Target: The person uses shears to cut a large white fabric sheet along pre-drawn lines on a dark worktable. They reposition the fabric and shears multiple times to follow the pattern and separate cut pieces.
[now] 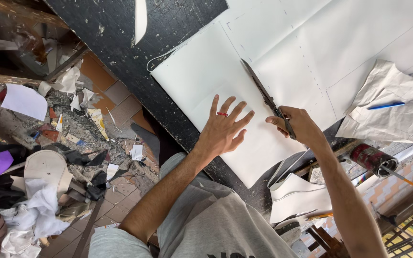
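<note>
A large white sheet (311,52) with drawn pencil lines lies on a black worktable (120,33). My left hand (223,129) presses flat on the sheet, fingers spread, a red ring on one finger. My right hand (297,124) grips dark scissors (264,93), whose blades point up and left along a cut in the sheet. The cut part of the sheet (244,162) hangs over the table's near edge.
A crumpled grey paper (393,110) with a blue pen (385,105) on it lies at the right. A red can (371,160) holding pencils stands near the table's edge. White cut strips (295,193) hang below. Scraps and rags litter the tiled floor (58,157) at left.
</note>
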Available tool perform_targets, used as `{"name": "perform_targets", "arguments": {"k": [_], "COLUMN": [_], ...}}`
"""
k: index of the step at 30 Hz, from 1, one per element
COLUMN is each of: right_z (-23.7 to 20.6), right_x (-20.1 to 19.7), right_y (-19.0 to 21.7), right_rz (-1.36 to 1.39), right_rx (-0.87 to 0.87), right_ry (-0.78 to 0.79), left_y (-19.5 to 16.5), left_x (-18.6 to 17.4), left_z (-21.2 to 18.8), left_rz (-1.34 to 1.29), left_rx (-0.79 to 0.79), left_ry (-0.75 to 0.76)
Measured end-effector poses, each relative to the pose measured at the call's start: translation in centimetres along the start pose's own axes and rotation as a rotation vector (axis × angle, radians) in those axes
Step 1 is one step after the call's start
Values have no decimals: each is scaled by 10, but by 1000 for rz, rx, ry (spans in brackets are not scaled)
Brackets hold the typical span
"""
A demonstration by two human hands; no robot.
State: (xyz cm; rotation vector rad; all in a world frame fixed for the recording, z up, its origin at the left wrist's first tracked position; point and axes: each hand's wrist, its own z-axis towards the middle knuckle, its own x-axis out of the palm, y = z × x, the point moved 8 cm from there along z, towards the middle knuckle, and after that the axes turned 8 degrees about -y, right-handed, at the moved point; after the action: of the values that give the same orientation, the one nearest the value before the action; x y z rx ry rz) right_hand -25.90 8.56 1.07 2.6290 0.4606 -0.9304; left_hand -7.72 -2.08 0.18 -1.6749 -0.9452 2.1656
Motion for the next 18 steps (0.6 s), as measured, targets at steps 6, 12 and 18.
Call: {"name": "perform_targets", "arguments": {"k": [6, 12, 18], "right_z": [-2, 3, 10], "right_x": [0, -10, -14], "right_y": [7, 22, 42], "right_rz": [117, 108, 137], "right_rx": [-61, -94, -70], "right_ry": [-8, 44, -10], "left_y": [2, 3, 3], "left_x": [6, 8, 14], "left_z": [2, 3, 8], "left_rz": [0, -7, -28], "left_rx": [1, -2, -12], "left_ry": [-3, 9, -8]}}
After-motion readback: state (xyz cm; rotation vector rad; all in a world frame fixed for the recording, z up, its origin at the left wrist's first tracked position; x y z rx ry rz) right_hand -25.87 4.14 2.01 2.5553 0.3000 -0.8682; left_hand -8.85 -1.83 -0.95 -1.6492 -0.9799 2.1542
